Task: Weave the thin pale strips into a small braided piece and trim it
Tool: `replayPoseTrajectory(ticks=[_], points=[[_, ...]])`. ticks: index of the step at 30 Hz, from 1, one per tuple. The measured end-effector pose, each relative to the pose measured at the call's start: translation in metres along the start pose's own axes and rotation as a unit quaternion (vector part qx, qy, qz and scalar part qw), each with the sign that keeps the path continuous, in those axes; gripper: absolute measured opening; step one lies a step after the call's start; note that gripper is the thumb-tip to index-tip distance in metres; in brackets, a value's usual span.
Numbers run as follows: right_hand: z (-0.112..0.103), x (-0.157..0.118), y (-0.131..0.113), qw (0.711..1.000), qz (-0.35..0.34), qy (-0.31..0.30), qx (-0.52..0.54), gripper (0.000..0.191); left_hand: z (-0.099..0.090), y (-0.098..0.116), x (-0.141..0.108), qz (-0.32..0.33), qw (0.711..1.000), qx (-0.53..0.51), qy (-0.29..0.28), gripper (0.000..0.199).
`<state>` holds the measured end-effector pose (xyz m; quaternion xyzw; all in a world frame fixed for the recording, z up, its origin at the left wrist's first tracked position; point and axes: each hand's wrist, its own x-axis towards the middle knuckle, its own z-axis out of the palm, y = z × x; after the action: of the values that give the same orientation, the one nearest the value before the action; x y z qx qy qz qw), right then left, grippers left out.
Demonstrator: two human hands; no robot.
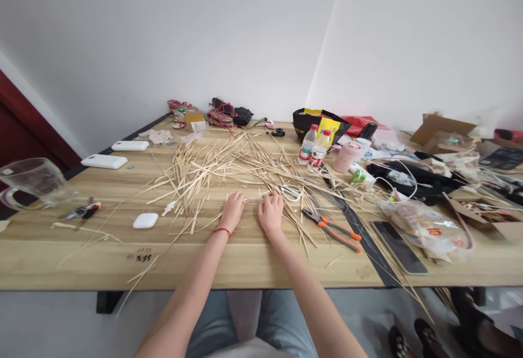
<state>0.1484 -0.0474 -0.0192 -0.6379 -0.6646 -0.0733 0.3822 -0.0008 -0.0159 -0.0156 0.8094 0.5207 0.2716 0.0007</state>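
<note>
My left hand (232,210), with a red string at its wrist, and my right hand (271,213) rest low over the wooden table (229,262). A thin pale strip (253,200) spans the small gap between them, and the fingers of both hands are closed on its ends. Beyond the hands spreads a loose pile of flat straw-coloured strips (208,164). White-handled scissors (291,193) lie just right of my right hand, partly among the strips. Farther right are pliers (333,231) with orange and grey handles.
A white case (145,220) and two white power banks (104,161) lie left, near a clear pitcher (36,183). Two bottles (317,151), a pink cup (346,156) and a black bag (306,123) stand back right. A phone (399,246) lies right. A person's feet (425,336) show below.
</note>
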Motion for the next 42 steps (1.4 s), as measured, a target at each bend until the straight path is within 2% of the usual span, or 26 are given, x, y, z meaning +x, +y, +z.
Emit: replayPoseTrajectory(ticks=[4, 10, 16, 21, 25, 31, 37, 42], points=[[0.003, 0.001, -0.002, 1.0, -0.017, -0.017, -0.003, 0.02, 0.0, -0.001, -0.001, 0.007, 1.0, -0.006, 0.003, 0.019], [0.006, 0.001, 0.001, 0.992, -0.082, -0.097, 0.011, 0.044, 0.002, -0.001, -0.002, 0.027, 0.999, -0.044, -0.006, 0.013], [0.005, 0.003, 0.004, 0.976, -0.14, -0.162, 0.033, 0.059, 0.0, 0.001, -0.003, 0.029, 0.996, -0.085, -0.016, 0.009], [0.001, 0.003, 0.003, 0.974, -0.164, -0.146, 0.059, 0.068, -0.002, 0.003, -0.004, 0.021, 0.995, -0.093, -0.019, 0.017], [-0.001, 0.002, 0.002, 0.979, -0.155, -0.113, 0.068, 0.073, -0.004, 0.004, -0.003, 0.017, 0.995, -0.097, -0.022, 0.013], [0.002, 0.002, 0.005, 0.992, -0.09, -0.059, 0.063, 0.064, -0.004, 0.004, -0.002, 0.02, 0.994, -0.102, -0.029, 0.01], [0.005, 0.002, 0.006, 0.982, -0.131, -0.113, 0.071, 0.042, -0.003, 0.003, -0.003, 0.027, 0.995, -0.093, -0.039, 0.015], [0.009, 0.003, 0.007, 0.981, -0.124, -0.126, 0.076, 0.034, -0.005, 0.002, -0.003, 0.03, 0.994, -0.091, -0.048, 0.027]])
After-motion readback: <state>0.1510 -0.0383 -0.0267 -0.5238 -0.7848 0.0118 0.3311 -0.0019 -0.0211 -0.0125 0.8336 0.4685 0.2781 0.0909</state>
